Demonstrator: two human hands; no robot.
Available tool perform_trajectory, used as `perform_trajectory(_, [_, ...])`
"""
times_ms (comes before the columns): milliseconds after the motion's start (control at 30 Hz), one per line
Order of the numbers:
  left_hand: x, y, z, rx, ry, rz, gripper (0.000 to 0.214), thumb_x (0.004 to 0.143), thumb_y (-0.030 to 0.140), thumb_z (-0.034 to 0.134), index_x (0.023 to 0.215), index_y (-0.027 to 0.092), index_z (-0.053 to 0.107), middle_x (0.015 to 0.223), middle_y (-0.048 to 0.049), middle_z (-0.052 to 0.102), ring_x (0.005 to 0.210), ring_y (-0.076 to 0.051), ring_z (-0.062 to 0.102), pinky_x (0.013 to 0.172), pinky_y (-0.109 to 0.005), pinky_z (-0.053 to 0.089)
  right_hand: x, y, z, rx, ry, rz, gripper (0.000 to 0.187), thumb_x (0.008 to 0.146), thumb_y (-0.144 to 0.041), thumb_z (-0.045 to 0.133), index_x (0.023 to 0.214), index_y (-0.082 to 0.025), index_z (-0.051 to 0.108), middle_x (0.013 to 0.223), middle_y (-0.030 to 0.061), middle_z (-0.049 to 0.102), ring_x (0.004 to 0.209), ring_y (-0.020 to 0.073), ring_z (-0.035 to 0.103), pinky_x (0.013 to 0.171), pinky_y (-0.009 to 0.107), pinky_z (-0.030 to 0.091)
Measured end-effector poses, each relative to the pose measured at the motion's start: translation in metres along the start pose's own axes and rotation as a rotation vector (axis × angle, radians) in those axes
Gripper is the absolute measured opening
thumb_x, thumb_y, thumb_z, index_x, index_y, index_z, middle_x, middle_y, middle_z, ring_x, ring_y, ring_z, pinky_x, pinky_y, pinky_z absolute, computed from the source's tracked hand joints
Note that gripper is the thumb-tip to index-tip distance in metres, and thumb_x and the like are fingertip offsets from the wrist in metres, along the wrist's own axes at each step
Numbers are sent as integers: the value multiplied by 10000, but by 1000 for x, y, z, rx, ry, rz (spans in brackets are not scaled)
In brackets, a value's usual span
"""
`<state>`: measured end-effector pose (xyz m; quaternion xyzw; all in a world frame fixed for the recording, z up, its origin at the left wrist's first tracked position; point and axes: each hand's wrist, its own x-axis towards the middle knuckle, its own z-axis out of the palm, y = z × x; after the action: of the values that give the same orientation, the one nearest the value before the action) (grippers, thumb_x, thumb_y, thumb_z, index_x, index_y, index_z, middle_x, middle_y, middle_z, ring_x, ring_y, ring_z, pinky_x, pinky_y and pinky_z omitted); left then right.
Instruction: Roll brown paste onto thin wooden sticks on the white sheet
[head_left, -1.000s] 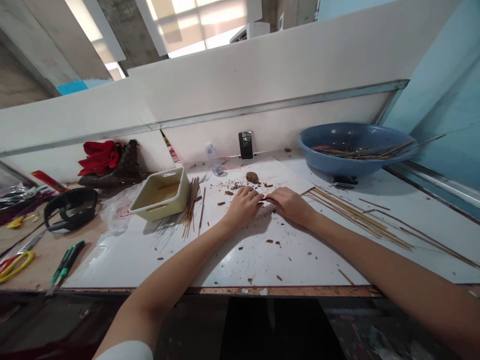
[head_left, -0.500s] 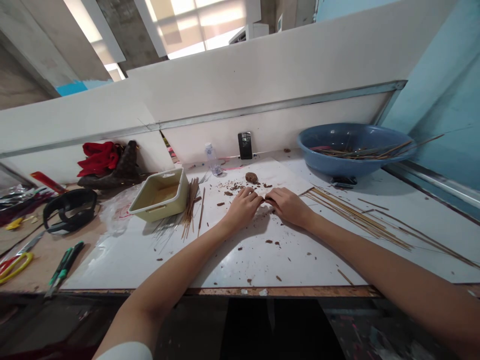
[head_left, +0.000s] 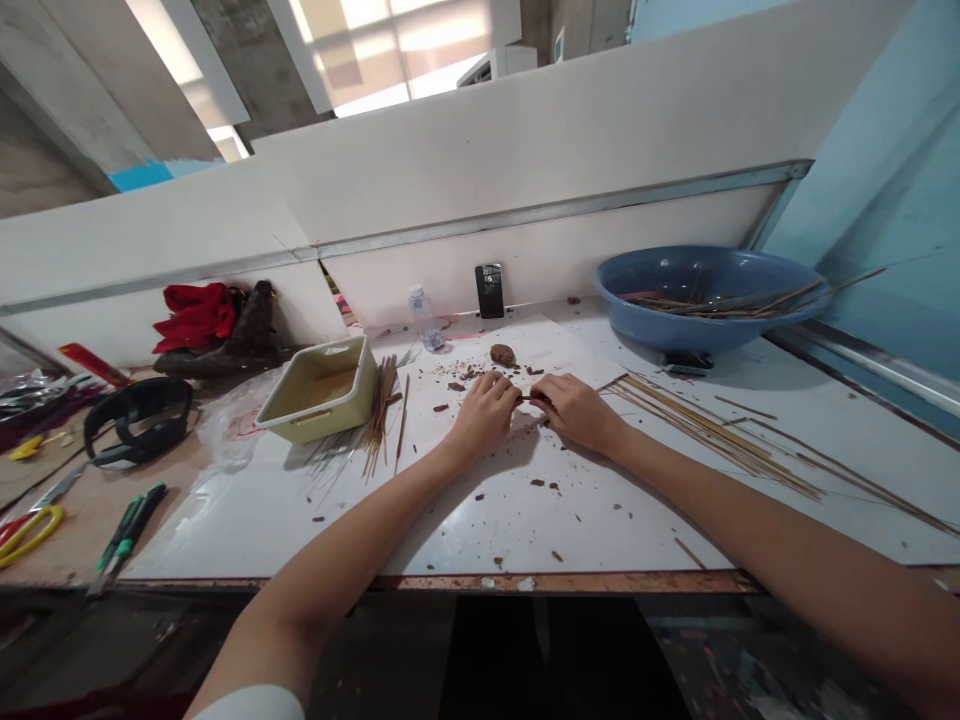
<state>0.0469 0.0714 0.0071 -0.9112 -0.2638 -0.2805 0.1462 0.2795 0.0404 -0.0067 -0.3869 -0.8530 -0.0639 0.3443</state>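
Left hand (head_left: 484,420) and right hand (head_left: 581,413) close together above a white work surface (head_left: 480,520), a short dark-brown stick (head_left: 534,398) pinched between the fingertips of both. Just beyond, a rounded brown lump (head_left: 502,354) among scattered brown chips (head_left: 471,374). To the right, long thin tan sticks (head_left: 712,440) lying loose, and a wide blue bowl (head_left: 660,270) with more sticks inside. To the left, a cream plastic tray (head_left: 319,395) beside a bunch of thin tan sticks (head_left: 380,420). Near the white back wall (head_left: 525,240), a clear plastic bottle (head_left: 426,320) and an upright black phone (head_left: 490,290). Farther left, on a wooden bench (head_left: 97,530), a crumpled red cloth (head_left: 195,317), a black strap (head_left: 135,425), yellow-handled scissors (head_left: 30,530) and green-handled tools (head_left: 124,535).
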Motion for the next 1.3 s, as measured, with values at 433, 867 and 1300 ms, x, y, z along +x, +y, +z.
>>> perform_trajectory(433, [-2, 5, -5, 11, 33, -84, 179, 1026, 129, 598, 1064, 207, 754, 1397, -177, 640, 1443, -409, 499, 1155, -675, 532, 1, -4, -4, 2, -29, 30, 306, 1184, -319, 433, 1099, -209, 705, 1052, 132, 783, 951, 310, 696, 944, 482, 536])
perform_trajectory(867, [-1, 7, -7, 39, 50, -130, 166, 1068, 165, 561, 1038, 197, 722, 1451, -192, 586, 1461, -400, 476, 1179, -665, 500, 1, -2, -4, 12, -17, 30, 273, 1179, -312, 460, 1105, -200, 698, 1054, 137, 778, 969, 315, 701, 934, 480, 539])
perform_trajectory(1300, [-3, 4, -2, 55, 51, -150, 135, 1052, 185, 586, 1104, 218, 706, 1461, -187, 602, 1494, -432, 456, 1171, -693, 474, 1, -1, -4, 8, -34, 47, 264, 1166, -304, 471, 1108, -201, 707, 1059, 146, 772, 976, 323, 693, 915, 486, 545])
